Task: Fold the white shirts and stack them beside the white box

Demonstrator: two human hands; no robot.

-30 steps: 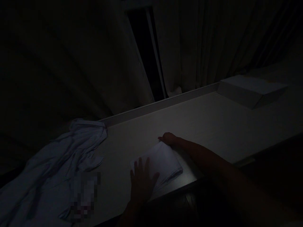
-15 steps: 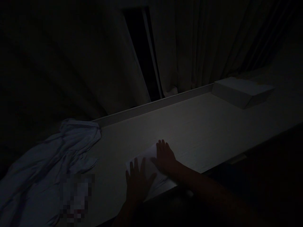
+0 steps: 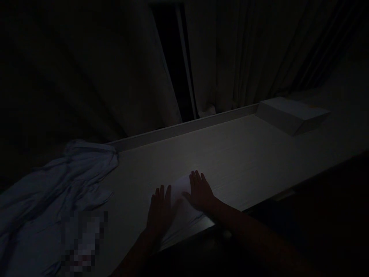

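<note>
A folded white cloth lies flat on the pale table, near its front edge. On the cloth's left side rests my left hand, palm down, with the fingers stretched out. My right hand lies flat over the cloth's upper right part, fingers extended. Neither hand grips anything. Both cover parts of the cloth, and the dim light hides its finer detail.
A heap of crumpled light fabric covers the table's left end, beside a pixelated patch. A box-like pale block stands at the back right. Dark curtains hang behind the table's raised back rim.
My left hand has slid slightly up and left over the cloth. The right hand stays nearly in place. The view has shifted a little.
</note>
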